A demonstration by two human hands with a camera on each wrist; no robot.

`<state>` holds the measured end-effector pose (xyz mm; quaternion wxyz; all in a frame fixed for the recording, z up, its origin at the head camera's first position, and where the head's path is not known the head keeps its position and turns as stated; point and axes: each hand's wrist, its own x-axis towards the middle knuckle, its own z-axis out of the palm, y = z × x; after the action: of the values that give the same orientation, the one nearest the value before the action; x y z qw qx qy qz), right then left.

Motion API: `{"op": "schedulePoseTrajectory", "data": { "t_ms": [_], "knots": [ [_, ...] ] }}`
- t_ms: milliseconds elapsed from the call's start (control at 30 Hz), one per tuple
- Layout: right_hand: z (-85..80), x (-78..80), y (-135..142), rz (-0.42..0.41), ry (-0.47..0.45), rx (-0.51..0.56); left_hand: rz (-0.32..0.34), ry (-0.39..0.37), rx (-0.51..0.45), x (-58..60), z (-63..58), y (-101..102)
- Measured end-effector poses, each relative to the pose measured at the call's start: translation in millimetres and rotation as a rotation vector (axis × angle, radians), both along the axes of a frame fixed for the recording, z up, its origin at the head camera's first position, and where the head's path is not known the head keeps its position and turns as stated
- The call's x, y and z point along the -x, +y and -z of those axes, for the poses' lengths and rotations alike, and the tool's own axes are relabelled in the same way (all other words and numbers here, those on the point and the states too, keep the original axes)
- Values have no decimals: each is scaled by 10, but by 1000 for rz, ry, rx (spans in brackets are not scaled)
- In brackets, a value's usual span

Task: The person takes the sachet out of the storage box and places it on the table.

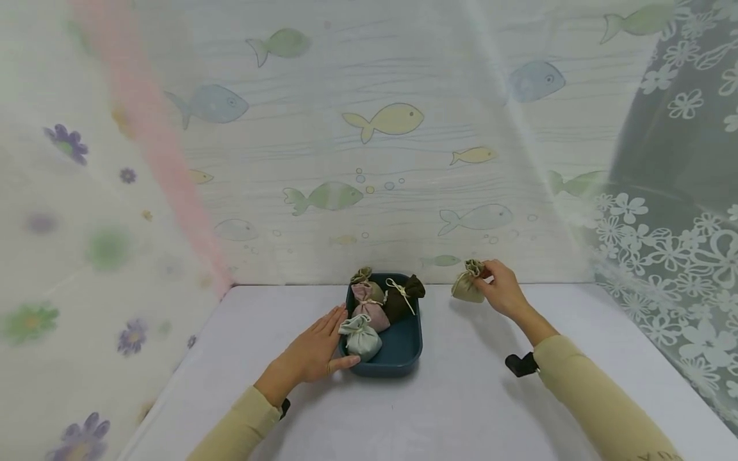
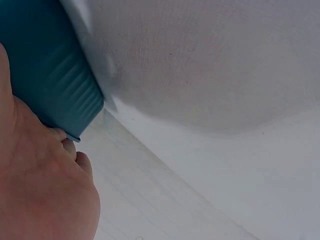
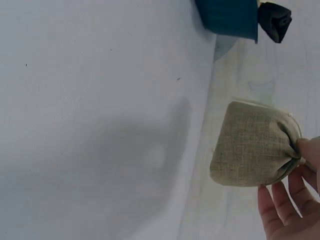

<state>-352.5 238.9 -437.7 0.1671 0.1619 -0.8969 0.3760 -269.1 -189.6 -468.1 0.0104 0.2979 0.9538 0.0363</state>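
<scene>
My right hand (image 1: 503, 289) pinches the gathered neck of a beige-green cloth drawstring pouch (image 1: 468, 287), held up to the right of a dark blue box (image 1: 392, 368). In the right wrist view the pouch (image 3: 252, 145) hangs from thumb and fingertips, its woven body full. My left hand (image 1: 314, 346) rests with straight fingers along the box's left side, thumb at the front rim. Inside the box lie a pale blue pouch (image 1: 362, 339), a pink pouch (image 1: 369, 310), a dark brown pouch (image 1: 398, 301) and an olive pouch (image 1: 361, 275), partly hidden behind the pink one.
A white-covered table (image 1: 450, 410) lies under the box. Behind it hangs a fish-patterned curtain (image 1: 369, 179), with flowered sheer fabric (image 1: 680, 256) at the right and a flower-printed sheet (image 1: 86, 256) at the left. A black wrist mount (image 1: 521, 365) sticks out from the right sleeve.
</scene>
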Motion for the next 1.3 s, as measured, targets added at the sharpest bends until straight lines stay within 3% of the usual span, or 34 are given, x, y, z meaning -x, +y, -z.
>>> {"op": "schedulePoseTrajectory", "data": {
  "t_ms": [400,633,1000,1300],
  "knots": [
    [193,154,-17,29,-38,0,6,8,-5,-6,-13,15],
    [301,129,5,3,-62,-8,16,7,-19,-17,-16,27],
    [292,135,17,10,-106,-16,15,15,-11,-17,-15,1],
    [233,-17,112,17,-92,-46,21,25,-13,-13,-15,3]
  ]
}}
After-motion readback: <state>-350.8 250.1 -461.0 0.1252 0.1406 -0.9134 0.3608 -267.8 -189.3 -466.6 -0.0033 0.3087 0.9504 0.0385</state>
